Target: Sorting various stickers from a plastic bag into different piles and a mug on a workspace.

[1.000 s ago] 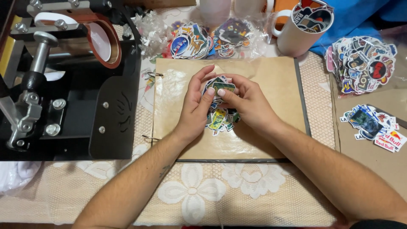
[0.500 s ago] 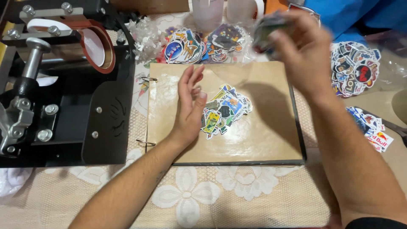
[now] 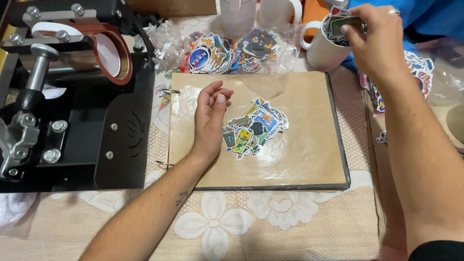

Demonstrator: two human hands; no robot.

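Observation:
A small heap of colourful stickers [image 3: 255, 126] lies in the middle of a tan ring-bound album page [image 3: 299, 159]. My left hand [image 3: 210, 118] rests on the page just left of the heap, fingers loosely curled and apart, holding nothing. My right hand [image 3: 374, 36] is raised at the far right, pinching a few stickers [image 3: 344, 23] over the mouth of a white mug [image 3: 323, 48] that has stickers in it.
A black mug heat press [image 3: 72, 96] fills the left side. Clear bags of stickers [image 3: 232, 48] lie behind the album. More stickers [image 3: 420, 70] are piled at the right by blue cloth. A lace tablecloth [image 3: 232, 227] covers the table.
Both hands were together on the sticker heap. My right hand has lifted away with some stickers and moved to the white mug at the far right. My left hand stayed on the page.

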